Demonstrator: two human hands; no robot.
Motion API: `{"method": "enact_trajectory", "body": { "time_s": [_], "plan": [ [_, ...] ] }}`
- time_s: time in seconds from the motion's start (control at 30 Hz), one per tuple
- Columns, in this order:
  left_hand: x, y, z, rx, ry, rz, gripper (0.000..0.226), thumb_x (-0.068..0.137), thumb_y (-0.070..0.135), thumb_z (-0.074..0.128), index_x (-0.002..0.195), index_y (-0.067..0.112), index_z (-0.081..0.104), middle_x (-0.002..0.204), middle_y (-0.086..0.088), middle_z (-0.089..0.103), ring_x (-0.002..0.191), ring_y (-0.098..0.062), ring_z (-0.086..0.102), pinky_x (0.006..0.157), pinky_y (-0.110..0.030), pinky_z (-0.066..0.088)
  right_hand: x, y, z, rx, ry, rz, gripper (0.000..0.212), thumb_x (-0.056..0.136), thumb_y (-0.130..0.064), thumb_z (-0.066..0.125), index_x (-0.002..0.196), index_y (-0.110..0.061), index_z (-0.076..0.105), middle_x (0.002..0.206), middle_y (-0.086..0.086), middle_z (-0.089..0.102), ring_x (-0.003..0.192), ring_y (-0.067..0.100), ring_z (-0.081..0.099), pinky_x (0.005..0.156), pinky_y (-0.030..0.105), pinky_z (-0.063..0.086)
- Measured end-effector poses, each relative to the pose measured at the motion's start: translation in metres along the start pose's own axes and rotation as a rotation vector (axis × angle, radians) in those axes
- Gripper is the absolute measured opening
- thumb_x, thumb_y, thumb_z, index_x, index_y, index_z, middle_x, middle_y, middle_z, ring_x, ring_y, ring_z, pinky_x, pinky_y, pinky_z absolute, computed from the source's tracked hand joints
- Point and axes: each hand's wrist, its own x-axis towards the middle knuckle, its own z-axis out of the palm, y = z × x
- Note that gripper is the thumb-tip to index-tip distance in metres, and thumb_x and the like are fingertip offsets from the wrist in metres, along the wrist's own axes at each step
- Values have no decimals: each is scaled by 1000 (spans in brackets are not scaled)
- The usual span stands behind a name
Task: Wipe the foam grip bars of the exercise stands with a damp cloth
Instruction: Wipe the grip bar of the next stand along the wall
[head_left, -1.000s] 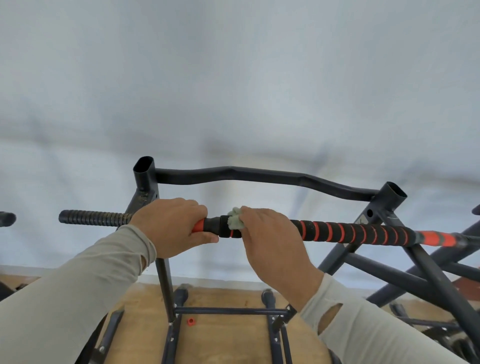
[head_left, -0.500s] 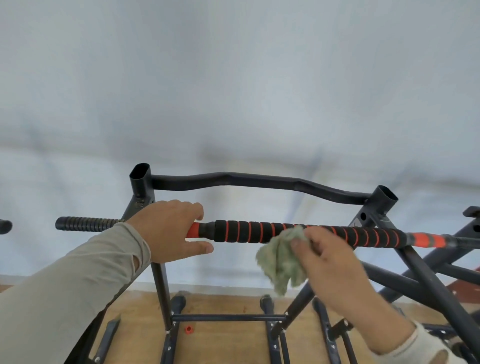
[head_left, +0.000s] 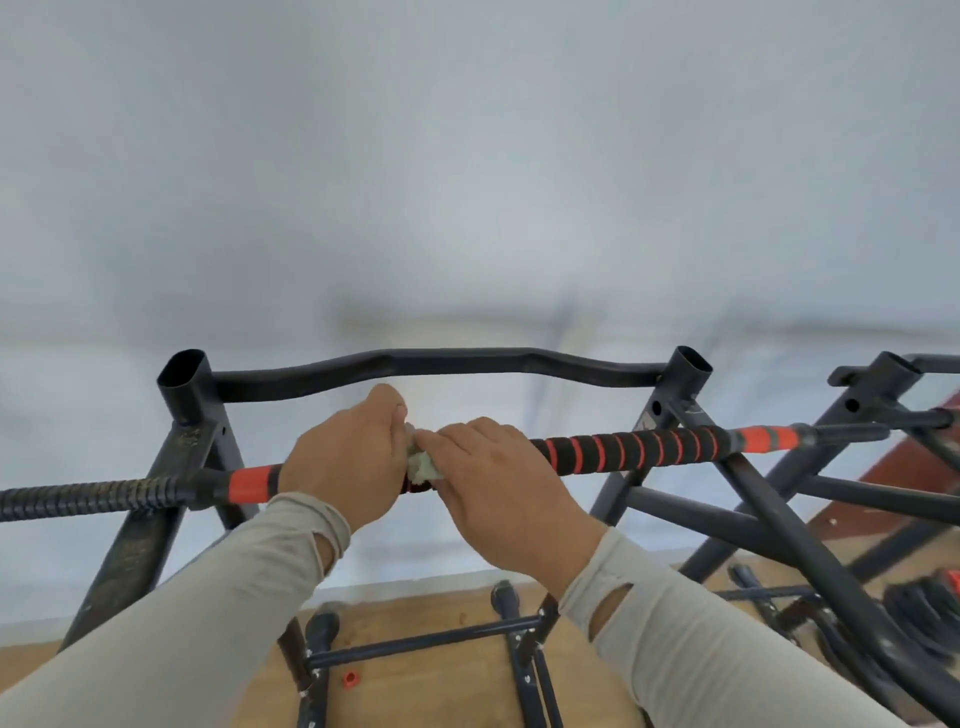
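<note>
- Half a second ago the right hand (head_left: 506, 488) was off the bar (head_left: 631, 451), pinching the cloth (head_left: 423, 465) loose below it; now it is back on the bar with the cloth under its fingers
- The cloth has gone from hanging free to a small pale wad that shows only in the gap between the two hands, just left of the right fingertips and touching the bar
- The left hand (head_left: 345, 462) has moved along the bar to the right: a second ago it sat over the orange band (head_left: 254, 483), and now that band lies bare to its left
- Judgement: a new stroke starts here, from the middle of the foam, and the striped stretch right of the right hand looks like the part to be wiped next
- Left fingers: curled over the top of the bar and clamped on it, holding it steady
- Right fingers: laid close together over the bar and curled down on the cloth, pressing it to the foam; the thumb is hidden
- Count: two hands, one cloth, one foam bar under the fingers
- Stands: one frame (head_left: 182, 410) behind the hands and at least one more frame (head_left: 878, 384) at the right edge; how many in all, I cannot tell
- One small red cap (head_left: 350, 678) lies on the floor (head_left: 415, 686) well below the hands
</note>
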Motion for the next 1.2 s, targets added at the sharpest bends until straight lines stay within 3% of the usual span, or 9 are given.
{"method": "enact_trajectory", "body": {
  "time_s": [0.17, 0.27, 0.37, 0.43, 0.57, 0.73, 0.9, 1.03, 1.2],
  "plan": [
    [1, 1, 1, 20, 14, -13, 15, 104, 33, 29, 103, 27, 42, 67, 9, 53, 60, -17, 54, 65, -39, 51, -22, 54, -21, -79, -129, -64, 28, 93, -10, 63, 120, -16, 64, 113, -1, 67, 98, 22, 60, 84, 37, 54],
    [1, 2, 1, 35, 7, -15, 10, 103, 31, 31, 102, 29, 40, 66, 8, 55, 58, -16, 56, 62, -36, 51, -48, 103, -51, -185, -231, 172, 33, 90, -6, 60, 116, -26, 64, 113, -9, 65, 102, 18, 61, 82, 35, 55],
    [2, 2, 1, 35, -3, -23, 6, 102, 30, 33, 101, 29, 39, 65, 7, 57, 57, -16, 57, 62, -37, 53, -64, 143, -82, -365, -356, 496, 25, 90, -8, 51, 99, -29, 61, 92, -9, 61, 87, 17, 60, 72, 30, 47],
    [2, 3, 1, 45, -7, -22, 5, 101, 29, 34, 101, 29, 39, 65, 7, 57, 56, -16, 57, 63, -38, 55, -65, 146, -85, -435, -356, 590, 28, 89, -9, 50, 102, -31, 61, 88, -8, 62, 81, 17, 59, 69, 30, 46],
    [2, 3, 2, 54, -8, -16, 7, 102, 32, 32, 101, 30, 39, 64, 8, 56, 55, -14, 57, 62, -38, 55, -35, 83, -49, -290, -234, 569, 36, 84, -8, 51, 108, -32, 63, 85, -9, 65, 78, 19, 62, 63, 32, 50],
    [4, -1, 4, 48, -21, -11, 12, 102, 34, 30, 102, 30, 41, 66, 6, 58, 58, -16, 56, 62, -37, 49, 17, -34, -14, -1, -68, 275, 10, 89, -13, 57, 97, -18, 62, 79, 1, 64, 71, 22, 54, 70, 39, 50],
    [4, 1, 5, 66, 2, -20, 19, 102, 36, 25, 109, 29, 42, 65, 8, 57, 56, -14, 56, 63, -37, 51, -13, 36, -33, -49, -177, 177, 34, 89, -2, 56, 117, -21, 60, 105, -3, 67, 91, 19, 58, 81, 34, 50],
    [3, 3, 6, 69, 32, -24, 18, 102, 36, 26, 108, 29, 42, 63, 8, 57, 53, -11, 56, 59, -31, 46, -70, 129, -75, -225, -288, 474, 61, 85, 6, 51, 122, -41, 61, 112, -16, 66, 102, 12, 63, 88, 33, 56],
    [4, 5, 4, 88, 41, -24, 19, 102, 39, 26, 102, 27, 41, 59, 6, 58, 51, -12, 56, 57, -30, 47, -97, 163, -85, -298, -192, 780, 23, 93, -8, 50, 96, -30, 57, 84, -9, 65, 75, 12, 59, 72, 30, 54]
  ]
}}
